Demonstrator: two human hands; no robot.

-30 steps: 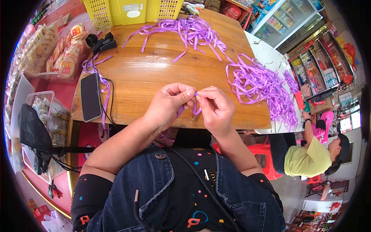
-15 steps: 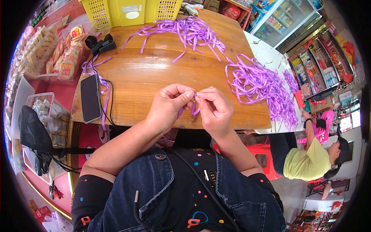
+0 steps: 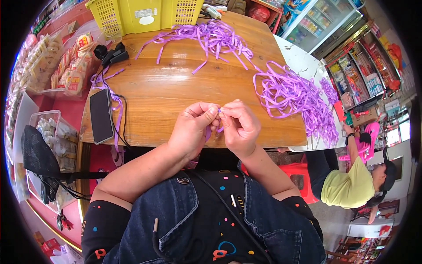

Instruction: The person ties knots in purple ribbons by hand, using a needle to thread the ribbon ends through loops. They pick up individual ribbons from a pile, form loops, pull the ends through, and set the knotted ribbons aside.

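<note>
- You are in what appears to be a small shop.
- At your upper right stands a glass-door display cooler (image 3: 314, 24) with goods on its shelves.
- Near the cooler, you have a rack (image 3: 360, 66) lined with small packaged items.
- Along your left, wrapped packets (image 3: 72, 81) sit in clear bins by a red counter (image 3: 68, 105).

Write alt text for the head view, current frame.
A person's left hand and right hand pinch a purple ribbon over the near side of a wooden table. A tangled ribbon pile lies to the right, a second pile near a yellow crate, and a dark phone at left.
</note>
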